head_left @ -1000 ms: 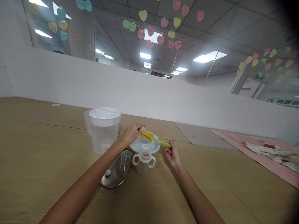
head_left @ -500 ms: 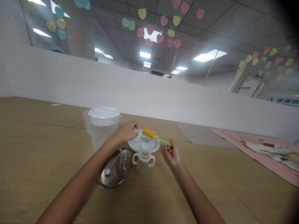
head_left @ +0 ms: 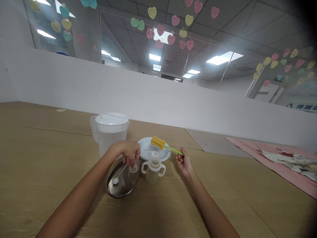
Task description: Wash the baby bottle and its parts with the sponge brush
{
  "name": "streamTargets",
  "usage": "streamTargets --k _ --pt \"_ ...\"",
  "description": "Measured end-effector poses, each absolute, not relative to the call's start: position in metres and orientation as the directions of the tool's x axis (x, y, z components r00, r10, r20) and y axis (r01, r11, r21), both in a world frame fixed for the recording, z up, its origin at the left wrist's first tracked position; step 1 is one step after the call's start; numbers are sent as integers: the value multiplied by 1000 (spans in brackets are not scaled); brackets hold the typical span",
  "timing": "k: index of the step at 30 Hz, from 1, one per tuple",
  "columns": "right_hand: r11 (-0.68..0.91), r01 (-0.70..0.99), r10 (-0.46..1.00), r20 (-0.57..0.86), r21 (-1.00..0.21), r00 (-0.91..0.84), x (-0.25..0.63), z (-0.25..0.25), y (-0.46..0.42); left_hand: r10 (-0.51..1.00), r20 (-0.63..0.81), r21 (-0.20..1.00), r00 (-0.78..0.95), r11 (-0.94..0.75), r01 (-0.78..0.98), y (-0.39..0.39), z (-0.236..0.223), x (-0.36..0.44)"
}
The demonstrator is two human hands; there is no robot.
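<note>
My right hand (head_left: 184,162) is closed round the thin green handle of a sponge brush (head_left: 158,142). The brush's yellow sponge head hangs over a white plate (head_left: 166,156). My left hand (head_left: 130,152) reaches down over a metal kidney-shaped tray (head_left: 116,192), its fingers drawn together at a clear domed cap (head_left: 134,169). What those fingers hold, if anything, is hidden. A white straw piece with a round end (head_left: 115,180) lies in the tray. Between my hands stands a baby bottle (head_left: 152,173) with two white handles; a white ring-shaped piece (head_left: 155,154) shows just behind its open neck.
A translucent lidded pitcher (head_left: 109,132) stands behind my left forearm. On the right lies a pink cloth (head_left: 247,150) with patterned fabric (head_left: 284,160) on it. A white wall (head_left: 153,102) runs along the back of the brown table (head_left: 173,205).
My left hand has drawn a clear piece away from the sponge head, then moved down to the cap in the tray. The right hand keeps the brush nearly still.
</note>
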State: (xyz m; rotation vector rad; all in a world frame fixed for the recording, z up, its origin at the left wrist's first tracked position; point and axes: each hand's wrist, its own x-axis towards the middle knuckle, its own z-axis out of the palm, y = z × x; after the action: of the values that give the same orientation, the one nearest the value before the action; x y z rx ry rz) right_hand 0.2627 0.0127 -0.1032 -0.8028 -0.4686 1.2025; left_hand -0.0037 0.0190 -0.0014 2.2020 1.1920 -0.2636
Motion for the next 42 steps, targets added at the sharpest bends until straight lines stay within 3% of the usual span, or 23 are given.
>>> streamTargets --k 2,7,13,19,25,32,42 --pt "139 -639 944 -95 -757 318 262 -103 12 696 -494 397 522 -353 847 22 -8 0" --pt "127 -636 945 -102 -761 312 263 -103 12 801 -443 256 403 -318 913 28 -19 7" --pt "132 -618 938 -104 -775 331 263 -102 12 787 -500 168 360 -320 933 15 -15 18" --pt "201 -560 899 -75 -804 431 262 -101 11 868 -246 197 432 -391 899 9 -11 17" --pt "350 -264 741 93 -899 665 260 -101 7 867 -132 248 481 -441 863 14 -12 17" --pt "381 -1 759 312 -925 572 255 -107 6 847 35 120 530 -530 839 19 -16 18" --pt "289 -60 845 225 -955 484 252 -112 9 844 88 134 529 -537 833 15 -12 20"
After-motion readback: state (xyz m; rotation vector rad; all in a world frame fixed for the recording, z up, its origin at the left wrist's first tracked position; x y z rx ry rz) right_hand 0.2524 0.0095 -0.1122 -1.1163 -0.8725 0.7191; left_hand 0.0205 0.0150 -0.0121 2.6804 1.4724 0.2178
